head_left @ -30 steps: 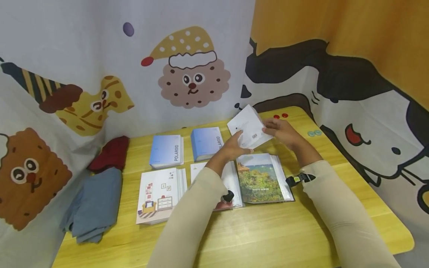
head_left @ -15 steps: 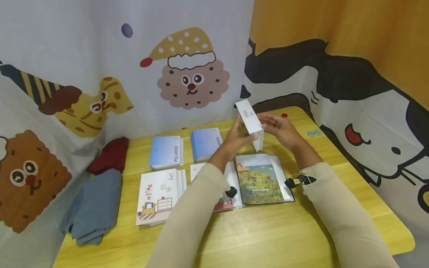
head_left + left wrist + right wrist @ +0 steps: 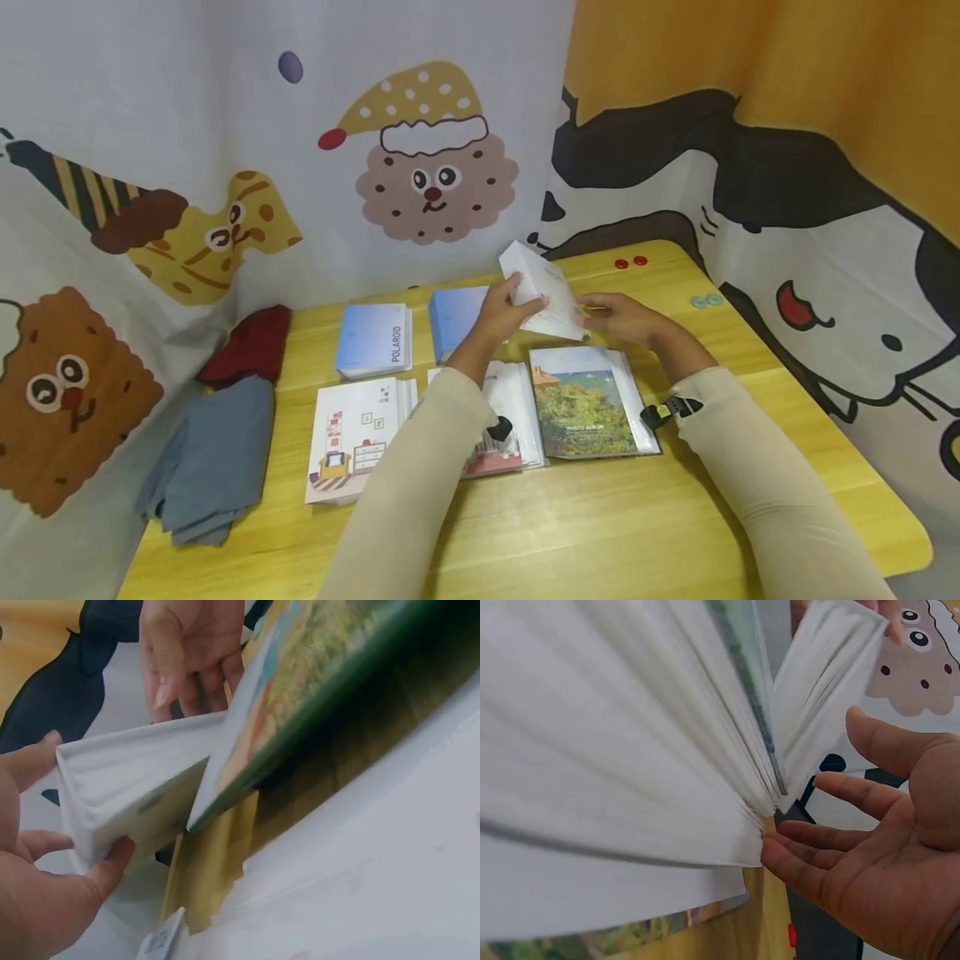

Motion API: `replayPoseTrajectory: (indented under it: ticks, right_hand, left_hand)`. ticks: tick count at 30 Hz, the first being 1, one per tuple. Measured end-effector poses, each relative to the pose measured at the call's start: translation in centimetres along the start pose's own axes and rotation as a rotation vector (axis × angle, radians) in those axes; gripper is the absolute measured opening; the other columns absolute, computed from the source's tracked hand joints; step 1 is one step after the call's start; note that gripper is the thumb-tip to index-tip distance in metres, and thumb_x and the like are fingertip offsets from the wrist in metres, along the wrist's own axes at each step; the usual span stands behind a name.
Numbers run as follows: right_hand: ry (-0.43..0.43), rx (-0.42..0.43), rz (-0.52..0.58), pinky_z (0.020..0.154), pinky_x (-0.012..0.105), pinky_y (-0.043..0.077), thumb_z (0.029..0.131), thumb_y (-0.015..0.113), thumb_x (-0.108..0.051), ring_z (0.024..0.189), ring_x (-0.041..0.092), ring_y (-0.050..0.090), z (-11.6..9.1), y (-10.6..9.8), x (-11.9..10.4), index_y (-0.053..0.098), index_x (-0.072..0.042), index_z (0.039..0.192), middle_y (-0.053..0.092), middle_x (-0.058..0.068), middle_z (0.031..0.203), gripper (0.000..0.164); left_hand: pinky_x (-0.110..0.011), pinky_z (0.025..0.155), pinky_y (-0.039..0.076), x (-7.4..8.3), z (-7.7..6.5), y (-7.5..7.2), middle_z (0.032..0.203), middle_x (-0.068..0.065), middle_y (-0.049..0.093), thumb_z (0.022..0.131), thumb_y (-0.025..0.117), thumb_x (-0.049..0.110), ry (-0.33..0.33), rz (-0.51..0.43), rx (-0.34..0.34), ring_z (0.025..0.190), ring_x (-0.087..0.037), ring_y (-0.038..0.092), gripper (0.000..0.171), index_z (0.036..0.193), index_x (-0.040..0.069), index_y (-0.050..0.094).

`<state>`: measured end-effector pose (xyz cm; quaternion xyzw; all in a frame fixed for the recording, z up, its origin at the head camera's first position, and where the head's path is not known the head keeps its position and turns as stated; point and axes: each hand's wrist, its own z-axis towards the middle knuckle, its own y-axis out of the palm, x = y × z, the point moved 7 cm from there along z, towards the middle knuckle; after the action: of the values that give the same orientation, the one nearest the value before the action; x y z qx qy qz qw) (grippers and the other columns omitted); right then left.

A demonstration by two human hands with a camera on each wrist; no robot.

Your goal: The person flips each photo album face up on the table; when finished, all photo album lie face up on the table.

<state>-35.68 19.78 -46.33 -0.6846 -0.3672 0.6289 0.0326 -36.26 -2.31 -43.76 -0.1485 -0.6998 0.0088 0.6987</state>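
A thick white photo album [image 3: 543, 292] is raised and tilted near the table's back edge. My left hand [image 3: 497, 318] grips its left end, thumb on the near face and fingers on the far side. In the left wrist view the left thumb [image 3: 112, 862] presses the white cover. My right hand [image 3: 626, 321] is at the album's right end; the right wrist view has its fingers [image 3: 855, 799] spread and extended beside the white pages. Just in front lies an album with a garden picture [image 3: 577, 408] on its cover.
Two blue POLAROID albums [image 3: 371, 337] lie at the back left. An album with a furniture drawing [image 3: 352, 442] sits in front of them, and another album [image 3: 502, 400] is partly under my left forearm. Grey cloth [image 3: 217, 458] and dark red cloth [image 3: 247, 346] lie at the left edge.
The white album has turned, from back cover showing, through spine up, to a slanted pose further left. My right hand's fingers have straightened and loosened from it; the left still holds it.
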Motion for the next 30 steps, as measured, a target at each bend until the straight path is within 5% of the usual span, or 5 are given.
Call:
replayPoseTrajectory:
  ticks: [8,20,24,30]
  right_hand:
    - [0.040,0.054,0.030,0.125,0.069,0.041,0.108,0.072,-0.031,0.161,0.056,0.033,0.1,0.0,0.5,0.041,-0.007,0.169,0.024,0.024,0.181,0.072]
    - [0.088,0.062,-0.035,0.120,0.068,0.047,0.107,0.072,-0.036,0.161,0.057,0.031,-0.9,0.8,0.1,0.032,-0.007,0.172,0.023,0.026,0.180,0.083]
    - [0.071,0.069,-0.082,0.123,0.071,0.042,0.106,0.072,-0.040,0.162,0.056,0.031,-1.5,0.8,-0.1,0.030,-0.005,0.172,0.023,0.028,0.180,0.086]
    - [0.007,0.096,-0.203,0.128,0.079,0.024,0.107,0.070,-0.042,0.163,0.058,0.023,-2.9,1.4,-0.4,0.026,-0.002,0.173,0.016,0.032,0.180,0.089]
  left_hand:
    - [-0.052,0.134,0.034,-1.3,0.2,1.2,0.177,-0.015,0.038,0.105,0.074,0.023,-0.054,0.196,0.019,0.164,-0.039,0.037,0.072,0.170,0.018,0.042]
    - [-0.059,0.138,0.023,-1.9,-0.9,1.6,0.185,-0.011,0.017,0.104,0.076,0.032,-0.058,0.344,-0.075,0.171,-0.037,0.019,0.086,0.175,0.021,0.028]
    - [-0.065,0.137,0.019,-0.9,-1.9,1.3,0.186,-0.013,0.003,0.104,0.075,0.039,-0.022,0.505,-0.101,0.172,-0.042,0.008,0.091,0.177,0.024,0.021]
    - [-0.075,0.135,0.007,0.1,-4.9,-0.2,0.186,-0.014,-0.005,0.105,0.064,0.061,0.007,0.934,-0.086,0.170,-0.051,-0.006,0.097,0.178,0.032,0.007]
